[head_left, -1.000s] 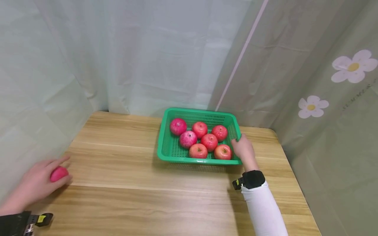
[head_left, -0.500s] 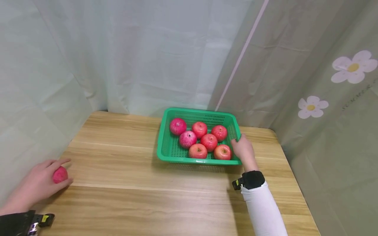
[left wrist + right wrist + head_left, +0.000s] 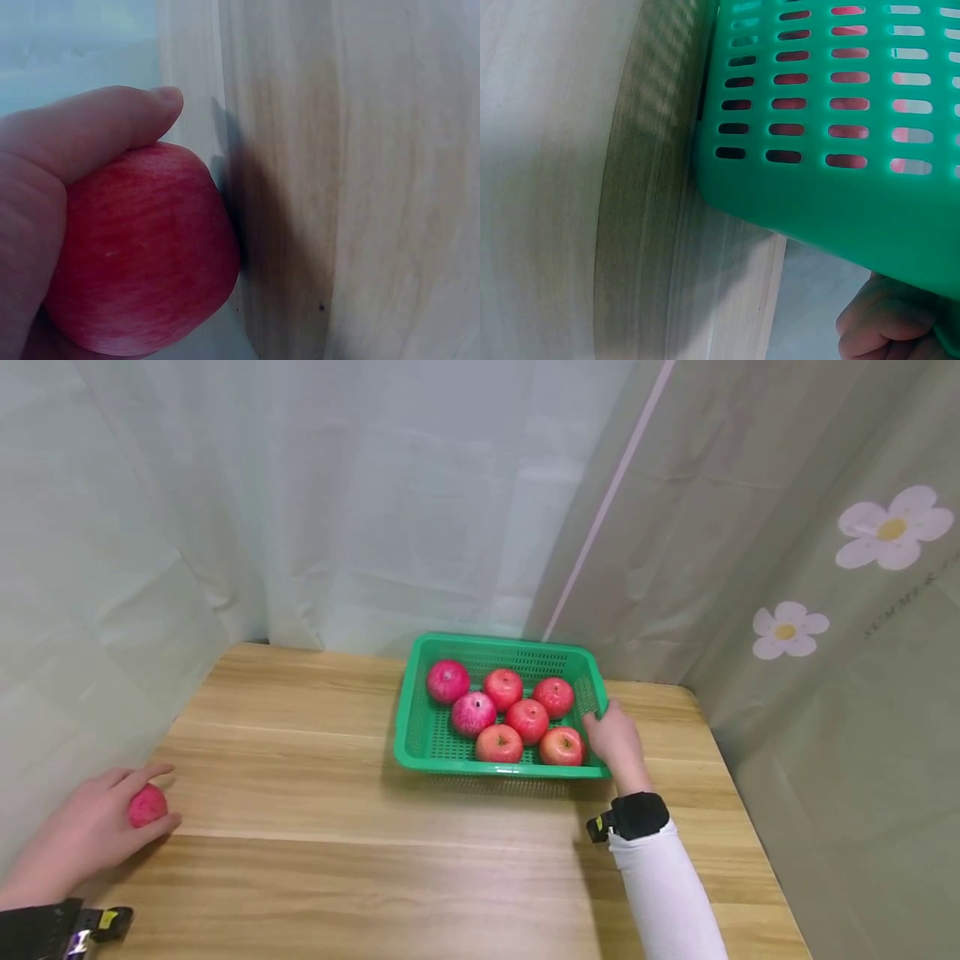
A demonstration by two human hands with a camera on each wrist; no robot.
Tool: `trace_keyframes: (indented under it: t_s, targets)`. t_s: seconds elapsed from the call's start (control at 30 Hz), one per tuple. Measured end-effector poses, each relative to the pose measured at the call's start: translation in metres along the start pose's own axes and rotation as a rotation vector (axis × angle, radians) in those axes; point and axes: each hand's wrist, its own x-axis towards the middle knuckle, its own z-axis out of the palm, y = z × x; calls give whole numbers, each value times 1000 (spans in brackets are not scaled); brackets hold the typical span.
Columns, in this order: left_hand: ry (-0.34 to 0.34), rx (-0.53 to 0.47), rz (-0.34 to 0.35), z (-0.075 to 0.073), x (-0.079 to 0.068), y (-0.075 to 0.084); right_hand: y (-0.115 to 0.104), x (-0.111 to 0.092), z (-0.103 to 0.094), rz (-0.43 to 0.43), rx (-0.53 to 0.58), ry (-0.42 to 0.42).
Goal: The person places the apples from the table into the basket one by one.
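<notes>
At the table's left edge my left hand (image 3: 90, 822) grips a red apple (image 3: 147, 806). In the left wrist view the thumb lies over the top of that apple (image 3: 146, 247), close to the wooden surface. My right hand (image 3: 617, 739) holds the right rim of a green plastic basket (image 3: 502, 769), thumb inside the rim. Several red and pinkish apples (image 3: 527, 721) lie in the basket. From the right wrist, the basket's slotted wall (image 3: 817, 187) fills much of the view, and curled fingers (image 3: 885, 322) show beneath its rim.
The basket stands near the back of a wooden table (image 3: 375, 877). A pale curtain (image 3: 420, 510) hangs behind and at both sides, with white flowers (image 3: 790, 631) printed on the right. A black wrist strap (image 3: 640, 815) sits on the right arm.
The left hand has turned slightly around the apple, which shows more of its side now. The whole view shifts a little to the left. The right hand stays on the basket rim.
</notes>
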Motion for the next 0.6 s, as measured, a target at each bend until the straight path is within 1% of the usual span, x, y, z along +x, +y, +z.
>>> trace_keyframes:
  t_s: [0.37,0.4,0.5,0.6]
  targets:
    - [-10,-7,-7,3,4,-1,0,1,-2,-1,-11,-12]
    - [-5,-8,-6,3,5,0,0,1,-2,-3,-10,-12]
    - [-18,-25,-19,2,11,5,0,0,-2,-1,-2,-7]
    - [-16,-49,-23,1,19,14,0,0,-1,0,0,-5]
